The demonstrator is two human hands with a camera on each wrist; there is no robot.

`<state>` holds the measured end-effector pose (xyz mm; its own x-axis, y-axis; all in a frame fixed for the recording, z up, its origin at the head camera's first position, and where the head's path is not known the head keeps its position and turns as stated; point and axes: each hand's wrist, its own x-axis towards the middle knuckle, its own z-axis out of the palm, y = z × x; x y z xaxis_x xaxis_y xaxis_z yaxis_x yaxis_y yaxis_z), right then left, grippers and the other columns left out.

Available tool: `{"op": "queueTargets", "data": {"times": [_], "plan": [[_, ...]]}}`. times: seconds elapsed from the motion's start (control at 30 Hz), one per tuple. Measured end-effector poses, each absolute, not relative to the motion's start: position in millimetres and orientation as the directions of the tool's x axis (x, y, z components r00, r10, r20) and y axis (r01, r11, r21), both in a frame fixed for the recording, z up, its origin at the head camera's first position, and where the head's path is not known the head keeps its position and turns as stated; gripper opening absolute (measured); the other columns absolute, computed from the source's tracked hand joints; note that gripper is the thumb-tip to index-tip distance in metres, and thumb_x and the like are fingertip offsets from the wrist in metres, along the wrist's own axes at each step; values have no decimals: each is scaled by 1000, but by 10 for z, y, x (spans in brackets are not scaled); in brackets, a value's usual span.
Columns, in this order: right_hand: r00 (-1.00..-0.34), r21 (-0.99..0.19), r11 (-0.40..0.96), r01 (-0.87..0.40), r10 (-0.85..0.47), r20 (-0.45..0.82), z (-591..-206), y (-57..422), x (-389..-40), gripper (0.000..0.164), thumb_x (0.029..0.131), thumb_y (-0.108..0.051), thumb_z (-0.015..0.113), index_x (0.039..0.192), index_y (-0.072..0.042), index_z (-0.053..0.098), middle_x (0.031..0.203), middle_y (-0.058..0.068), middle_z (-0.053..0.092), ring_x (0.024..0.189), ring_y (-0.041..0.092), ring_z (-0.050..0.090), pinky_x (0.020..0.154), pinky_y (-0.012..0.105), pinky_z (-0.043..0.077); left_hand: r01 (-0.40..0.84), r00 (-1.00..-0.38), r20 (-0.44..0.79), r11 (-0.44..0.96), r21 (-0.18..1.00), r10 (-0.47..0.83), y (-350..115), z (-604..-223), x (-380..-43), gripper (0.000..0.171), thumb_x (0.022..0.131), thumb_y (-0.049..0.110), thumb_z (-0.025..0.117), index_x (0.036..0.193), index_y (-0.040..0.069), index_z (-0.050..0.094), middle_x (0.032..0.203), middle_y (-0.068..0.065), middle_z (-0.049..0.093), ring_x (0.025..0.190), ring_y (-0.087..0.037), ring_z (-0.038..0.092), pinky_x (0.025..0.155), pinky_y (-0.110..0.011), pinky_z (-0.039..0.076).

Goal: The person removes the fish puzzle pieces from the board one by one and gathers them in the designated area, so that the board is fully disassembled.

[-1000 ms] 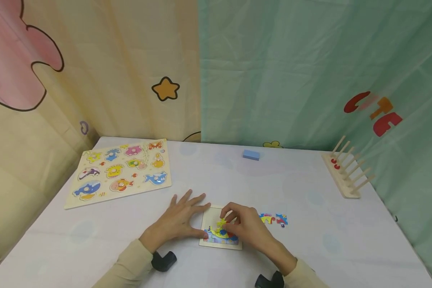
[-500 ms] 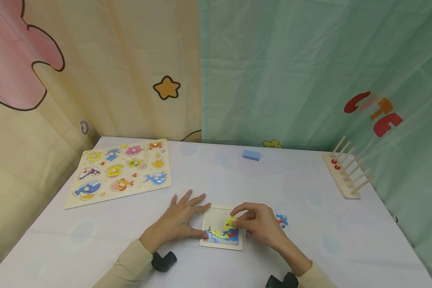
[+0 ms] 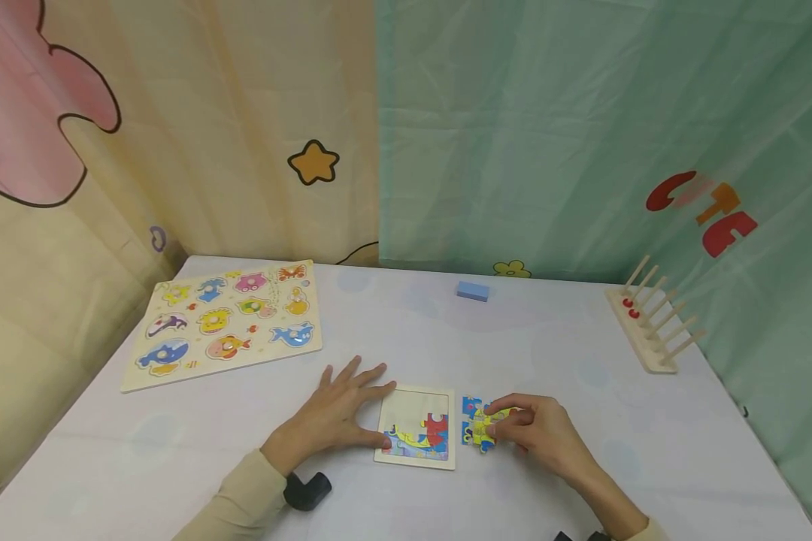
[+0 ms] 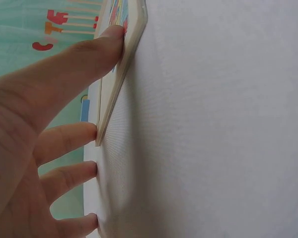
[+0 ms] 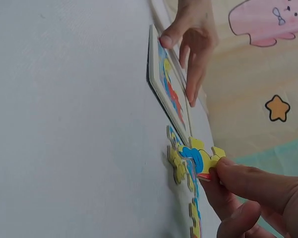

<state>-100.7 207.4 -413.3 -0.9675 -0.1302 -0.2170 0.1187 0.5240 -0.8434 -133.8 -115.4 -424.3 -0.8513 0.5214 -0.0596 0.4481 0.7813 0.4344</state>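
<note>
My left hand (image 3: 341, 413) lies at the left side of a small wooden jigsaw tray (image 3: 402, 406), fingers spread. Its thumb presses on the tray's lower left corner and its index fingertip touches the upper left one. Joined pieces fill the lower part of the tray, with a red patch (image 3: 436, 428) at the right. Just right of the tray, my right hand (image 3: 537, 432) pinches a yellow, blue and red jigsaw piece (image 5: 198, 157) between thumb and index finger. The held piece is over loose jigsaw pieces (image 3: 471, 406), partly hidden by the hand.
A large wooden animal puzzle board (image 3: 199, 368) is at the back left. A blue block (image 3: 472, 291) sits near the table's back edge. On the right stands a wooden peg rack (image 3: 643, 334) with red beads. Curtains (image 3: 548, 135) hang behind the white table (image 3: 298, 518).
My right hand has moved right, from over the tray to the loose pieces, still pinching a yellow piece. The red patch in the tray is now uncovered. The left hand has stayed put.
</note>
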Motion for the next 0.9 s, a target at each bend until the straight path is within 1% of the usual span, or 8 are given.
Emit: {"op": "queueTargets", "data": {"times": [0.17,0.3,0.4,0.47,0.53,0.63,0.73,0.9], "plan": [[-969,-819,550,166,-62,-238,-4132,2207,-983,31,73,-19,85,101,-11,74,67,2,69,52,11,46,48,22,39,446,-852,-62,783,434,520,-1158,-4248,-1344,83,68,58,82,138,19,59,154,-6,40,146,-44,18,107,-75,9],[-967,-803,563,196,-26,-255,-4141,2254,-975,30,73,-18,85,100,-11,74,62,3,65,49,10,42,46,21,35,446,-853,-62,784,432,519,-1162,-4249,-1348,83,68,58,82,138,20,59,154,-6,40,146,-44,18,107,-75,9],[-970,-794,576,192,-13,-244,-4153,2252,-969,30,73,-16,85,100,-10,74,58,3,62,46,11,39,45,22,33,442,-853,-66,785,435,518,-1164,-4250,-1347,83,68,57,83,138,19,59,155,-6,40,146,-43,18,108,-75,9],[-973,-785,593,181,-6,-230,-4158,2238,-971,28,73,-15,85,99,-11,74,61,1,64,48,11,42,46,22,34,440,-853,-69,785,436,517,-1165,-4251,-1347,83,68,57,83,138,19,59,155,-6,40,146,-43,18,108,-75,9],[-979,-768,620,159,-1,-204,-4163,2223,-973,27,73,-14,85,98,-11,74,64,-1,66,53,11,48,49,22,38,440,-853,-70,785,437,517,-1165,-4251,-1344,83,68,56,83,138,19,59,154,-6,40,146,-43,18,108,-75,9],[-986,-733,668,129,6,-169,-4170,2204,-976,24,74,-16,85,95,-12,74,70,-4,69,64,10,58,60,24,44,439,-854,-69,786,435,516,-1164,-4252,-1342,83,68,56,83,138,19,59,155,-6,40,146,-43,18,107,-75,10],[-987,-698,705,129,23,-160,-4175,2197,-970,21,73,-20,86,91,-14,76,72,-6,70,72,9,63,68,28,48,438,-854,-70,785,437,515,-1162,-4250,-1338,83,68,56,83,138,19,59,155,-6,40,146,-43,18,107,-75,10],[-985,-648,748,143,47,-163,-4174,2197,-961,19,72,-28,87,84,-17,77,73,-7,71,75,8,64,65,32,49,434,-853,-78,785,441,515,-1159,-4247,-1341,83,68,57,83,139,19,58,155,-6,39,146,-43,17,108,-74,8]]}}
